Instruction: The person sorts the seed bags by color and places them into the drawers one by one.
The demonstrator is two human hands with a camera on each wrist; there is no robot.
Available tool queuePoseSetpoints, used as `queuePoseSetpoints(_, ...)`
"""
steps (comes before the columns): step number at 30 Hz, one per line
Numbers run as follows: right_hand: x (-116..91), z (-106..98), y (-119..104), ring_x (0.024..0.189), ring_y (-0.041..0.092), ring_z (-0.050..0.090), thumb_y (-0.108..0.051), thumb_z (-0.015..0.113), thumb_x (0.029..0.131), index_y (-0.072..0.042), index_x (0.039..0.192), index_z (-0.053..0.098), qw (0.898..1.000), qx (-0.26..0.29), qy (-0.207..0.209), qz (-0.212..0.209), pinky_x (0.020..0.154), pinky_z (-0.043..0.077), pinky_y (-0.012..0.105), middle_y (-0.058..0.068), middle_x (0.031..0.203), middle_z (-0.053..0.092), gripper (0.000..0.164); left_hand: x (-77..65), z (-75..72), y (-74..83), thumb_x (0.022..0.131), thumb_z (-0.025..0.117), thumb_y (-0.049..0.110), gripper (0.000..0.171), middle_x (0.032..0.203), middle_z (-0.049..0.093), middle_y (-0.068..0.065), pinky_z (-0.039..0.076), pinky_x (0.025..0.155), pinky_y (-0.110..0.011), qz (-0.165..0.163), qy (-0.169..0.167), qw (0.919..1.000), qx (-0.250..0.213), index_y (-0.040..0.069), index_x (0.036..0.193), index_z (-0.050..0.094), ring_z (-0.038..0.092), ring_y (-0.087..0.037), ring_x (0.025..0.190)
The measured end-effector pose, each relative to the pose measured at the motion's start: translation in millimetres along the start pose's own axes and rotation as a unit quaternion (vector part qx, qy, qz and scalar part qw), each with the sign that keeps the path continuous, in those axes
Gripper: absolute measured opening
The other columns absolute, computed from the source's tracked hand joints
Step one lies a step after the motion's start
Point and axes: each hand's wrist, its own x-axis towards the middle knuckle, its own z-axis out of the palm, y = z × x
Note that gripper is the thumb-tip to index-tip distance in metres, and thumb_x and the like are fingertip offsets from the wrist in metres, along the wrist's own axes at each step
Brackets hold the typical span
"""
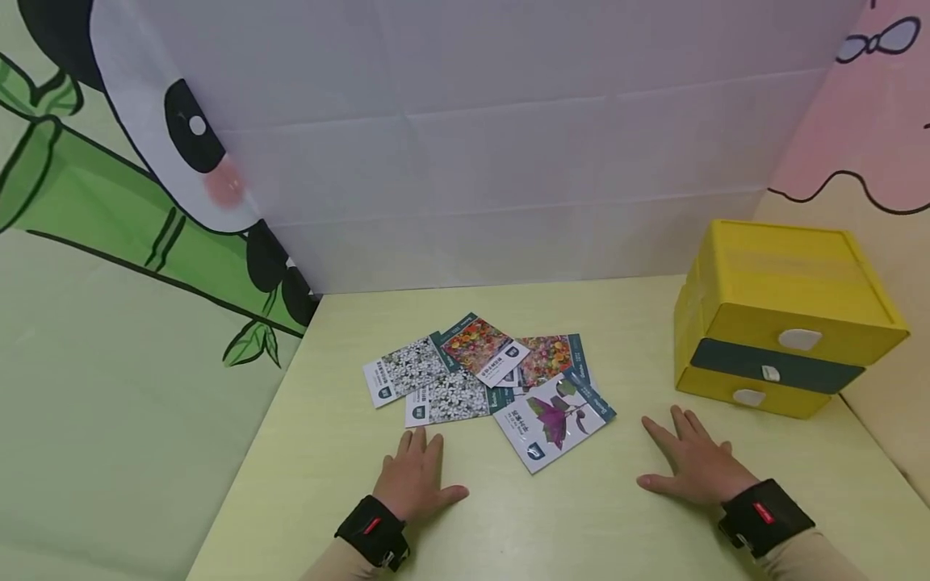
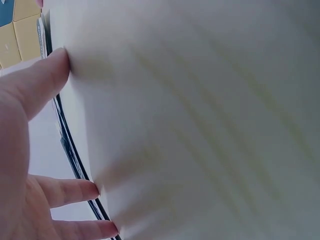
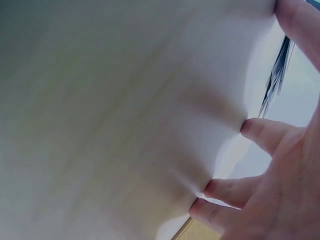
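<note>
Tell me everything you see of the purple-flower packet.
The purple-flower packet is flat, rectangular and glossy-looking: white, with a purple bloom, leaves, a dark teal end band, small print and a dark shield logo near its lower corner. It lies face up, askew on the table, partly over neighbouring packets. Neither the left hand nor the right hand touches it.

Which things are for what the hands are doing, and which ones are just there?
Probably for the job:
- flower packets, nearest the left hand
- yellow drawers, near the right hand
- table, under both hands

Probably just there:
- panda picture
- bow picture
- black wristbands, being worn
</note>
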Motion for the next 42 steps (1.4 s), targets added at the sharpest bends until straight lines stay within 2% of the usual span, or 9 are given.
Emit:
queuePoseSetpoints(9, 0, -1, -2, 0.131, 0.059, 0.023, -0.081, 0.056, 0.07, -0.015, 0.146, 0.042, 1.0, 0.006, 0.0, -0.002, 0.077, 0.025, 0.084, 0.035, 0.147, 0.025, 0.102, -3.5, -0.8, 0.0, 0.066, 0.068, 0.075, 0.097, 0.137, 0.045, -0.026, 0.046, 0.078, -0.065, -0.01, -0.005, 0.9999, 0.004, 0.004, 0.129, 0.055, 0.042, -0.043, 0.126)
queuePoseSetpoints(19, 0, -7, -2, 0.131, 0.059, 0.022, -0.079, 0.057, 0.072, -0.013, 0.146, 0.041, 1.0, 0.005, 0.002, -0.001, 0.079, 0.023, 0.084, 0.037, 0.147, 0.024, 0.101, -3.4, -10.3, 6.6, 0.067, 0.067, 0.075, 0.095, 0.141, 0.044, -0.022, 0.039, 0.087, -0.069, 0.014, 0.007, 0.9998, -0.01, 0.009, 0.135, 0.052, 0.04, -0.043, 0.129)
queuePoseSetpoints(29, 0, -4, -1, 0.132, 0.058, 0.022, -0.078, 0.058, 0.072, -0.012, 0.147, 0.039, 1.0, 0.006, 0.011, -0.011, 0.083, 0.023, 0.082, 0.034, 0.148, 0.026, 0.102, -2.0, -7.6, 7.3, 0.068, 0.065, 0.075, 0.096, 0.144, 0.041, -0.022, 0.034, 0.092, -0.071, 0.025, 0.015, 0.9996, 0.006, 0.012, 0.137, 0.05, 0.037, -0.046, 0.13)
queuePoseSetpoints(33, 2, -11, 1, 0.132, 0.055, 0.025, -0.075, 0.059, 0.074, -0.013, 0.149, 0.036, 0.999, 0.002, 0.036, -0.022, 0.084, 0.025, 0.081, 0.031, 0.149, 0.026, 0.1, -2.5, -6.9, 8.3, 0.068, 0.065, 0.076, 0.096, 0.144, 0.042, -0.022, 0.034, 0.092, -0.07, 0.031, 0.023, 0.9992, 0.01, 0.012, 0.138, 0.05, 0.038, -0.046, 0.13)
queuePoseSetpoints(36, 1, -23, 3, 0.131, 0.054, 0.03, -0.068, 0.063, 0.077, -0.013, 0.149, 0.034, 0.997, 0.006, 0.071, -0.031, 0.086, 0.028, 0.078, 0.03, 0.149, 0.027, 0.096, -0.8, -8.0, 10.3, 0.069, 0.065, 0.075, 0.095, 0.144, 0.043, -0.021, 0.035, 0.092, -0.07, 0.04, 0.034, 0.9986, 0.011, 0.012, 0.138, 0.05, 0.038, -0.045, 0.13)
queuePoseSetpoints(40, -1, -45, 1, 0.127, 0.051, 0.039, -0.061, 0.064, 0.082, -0.009, 0.149, 0.033, 0.99, 0.024, 0.13, -0.058, 0.093, 0.035, 0.068, 0.03, 0.147, 0.032, 0.09, 0.2, -12.8, 13.8, 0.073, 0.065, 0.072, 0.091, 0.143, 0.044, -0.019, 0.036, 0.093, -0.069, 0.047, 0.054, 0.9974, -0.002, 0.011, 0.139, 0.05, 0.039, -0.043, 0.13)
queuePoseSetpoints(42, -4, -57, 0, 0.122, 0.047, 0.046, -0.055, 0.066, 0.085, -0.008, 0.149, 0.033, 0.982, 0.033, 0.169, -0.077, 0.091, 0.043, 0.06, 0.028, 0.145, 0.037, 0.086, 0.2, -16.6, 16.4, 0.075, 0.065, 0.069, 0.088, 0.144, 0.044, -0.018, 0.036, 0.094, -0.068, 0.048, 0.061, 0.9968, -0.018, 0.012, 0.14, 0.049, 0.039, -0.042, 0.131)
